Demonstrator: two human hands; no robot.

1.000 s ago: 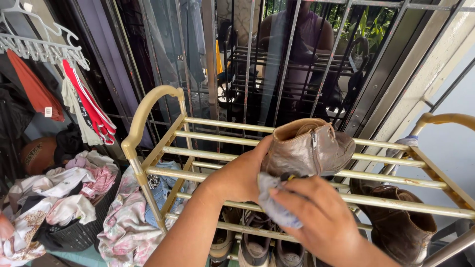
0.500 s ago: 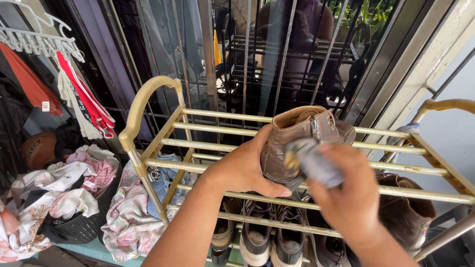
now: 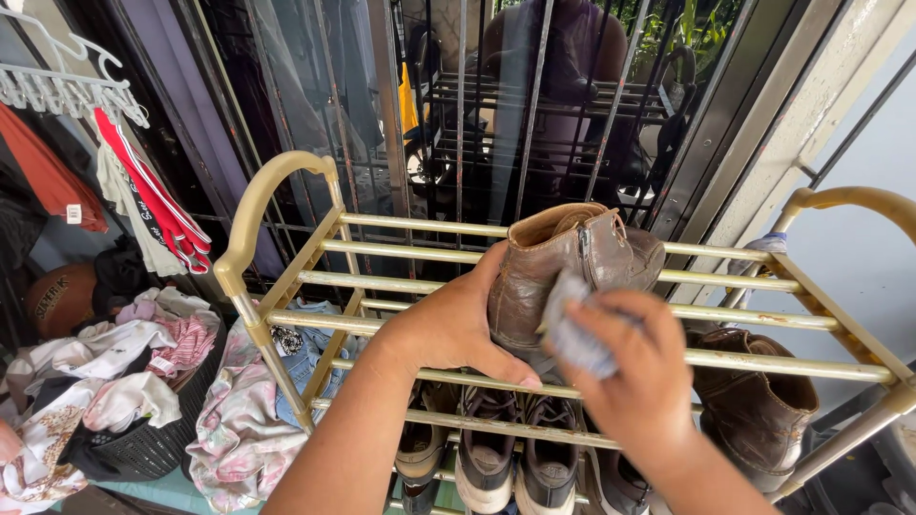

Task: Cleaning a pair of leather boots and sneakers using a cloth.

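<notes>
My left hand (image 3: 456,329) grips the heel of a brown leather ankle boot (image 3: 563,262), held tilted above the top bars of a gold metal shoe rack (image 3: 286,262). My right hand (image 3: 632,377) presses a small grey-blue cloth (image 3: 572,334) against the boot's side. A second brown boot (image 3: 759,401) sits on the rack's lower right, under the top bars. Dark sneakers (image 3: 520,453) stand on the bottom shelf below my hands.
A black basket (image 3: 143,448) heaped with clothes stands at the lower left, with floral fabric (image 3: 239,434) beside it. Red and white garments (image 3: 157,205) hang on a hanger rack at the upper left. Barred glass doors (image 3: 458,124) rise behind the rack.
My right hand with the cloth rose from under the boot's heel up its side, then slid slightly down and left. The boot tilted a little.
</notes>
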